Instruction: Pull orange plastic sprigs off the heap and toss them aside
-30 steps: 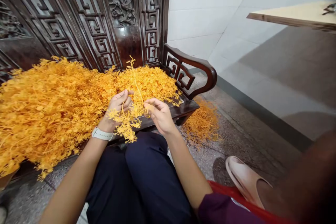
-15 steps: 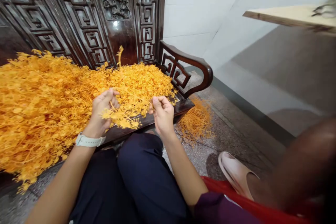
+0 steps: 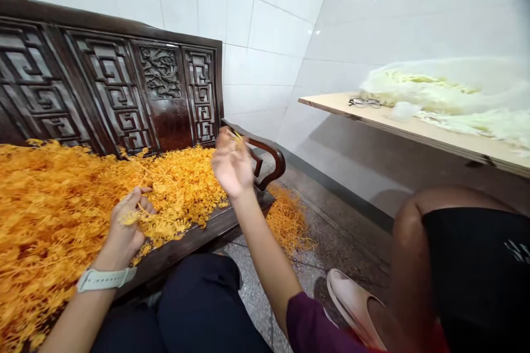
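Observation:
My left hand (image 3: 126,223), with a pale watch band at the wrist, is closed on a yellow-orange artificial flower sprig (image 3: 163,226). The sprig's small heads hang in front of the palm and to its right. Raised near the bench's armrest, my right hand (image 3: 234,165) is smeared by motion. A small yellow bit shows at its fingertips, but how they grip it is unclear. Beside and behind my left hand, a big heap of the same orange sprigs (image 3: 53,215) covers the bench seat.
The dark carved wooden bench (image 3: 168,121) has a curved armrest (image 3: 277,157) at its right end. Orange stems (image 3: 287,218) lie piled on the floor beyond it. A wooden shelf (image 3: 331,100) carries glasses (image 3: 364,102) and pale bagged material (image 3: 430,88). Another person's leg and slipper (image 3: 351,298) are at right.
My right hand has moved up and away from the sprig, while my left hand keeps hold of it. The view has tilted up and right, bringing more of the shelf into sight.

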Tool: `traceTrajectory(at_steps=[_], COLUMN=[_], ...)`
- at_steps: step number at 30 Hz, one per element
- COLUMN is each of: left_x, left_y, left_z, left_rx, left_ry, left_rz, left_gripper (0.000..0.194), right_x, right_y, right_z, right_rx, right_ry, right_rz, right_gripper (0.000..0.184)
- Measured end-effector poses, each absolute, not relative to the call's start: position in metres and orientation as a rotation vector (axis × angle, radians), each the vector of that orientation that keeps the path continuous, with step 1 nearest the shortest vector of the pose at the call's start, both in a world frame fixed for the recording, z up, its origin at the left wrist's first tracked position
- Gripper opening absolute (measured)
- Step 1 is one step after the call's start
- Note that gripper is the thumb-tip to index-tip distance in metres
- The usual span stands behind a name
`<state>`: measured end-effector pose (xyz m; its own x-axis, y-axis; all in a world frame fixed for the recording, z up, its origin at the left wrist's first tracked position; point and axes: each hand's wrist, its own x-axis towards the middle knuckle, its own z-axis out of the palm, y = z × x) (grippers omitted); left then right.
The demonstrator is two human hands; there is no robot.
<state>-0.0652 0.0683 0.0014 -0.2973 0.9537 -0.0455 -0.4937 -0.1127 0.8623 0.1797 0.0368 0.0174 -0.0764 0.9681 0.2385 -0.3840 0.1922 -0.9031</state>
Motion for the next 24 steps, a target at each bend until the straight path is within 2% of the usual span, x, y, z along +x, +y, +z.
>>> traceTrajectory(at_steps=[4, 8, 11, 14, 19, 24], left_x=[-0.057, -0.048, -0.04, -0.031, -0.029, -0.034], left_y=[0.059, 0.054, 0.052, 0.05, 0.05, 0.053], left_z=[0.004, 0.002, 0.006, 0.013, 0.017, 0.009], left_rx=[0.716, 0.801, 0.79, 0.802, 0.778, 0.795], left_ry=[1.003, 0.963, 0.909, 0.856, 0.856, 0.868], left_rz=[1.676, 1.494, 1.357, 1.27, 1.308, 1.359], left_gripper=[0.029, 0.031, 0.031, 0.032, 0.034, 0.036], right_x=[0.146, 0.134, 0.14, 0.145, 0.147, 0.155], right_y=[0.032, 0.048, 0.056, 0.056, 0.051, 0.054], right_z=[-0.008, -0.034, -0.042, -0.033, -0.014, -0.017], right_rx=[-0.681, -0.697, -0.713, -0.644, -0.542, -0.529], right_ry=[-0.978, -0.767, -0.631, -0.757, -0.788, -0.558], right_rz=[1.484, 1.593, 1.542, 1.548, 1.59, 1.69], right_gripper=[0.032, 0.027, 0.034, 0.041, 0.016, 0.014])
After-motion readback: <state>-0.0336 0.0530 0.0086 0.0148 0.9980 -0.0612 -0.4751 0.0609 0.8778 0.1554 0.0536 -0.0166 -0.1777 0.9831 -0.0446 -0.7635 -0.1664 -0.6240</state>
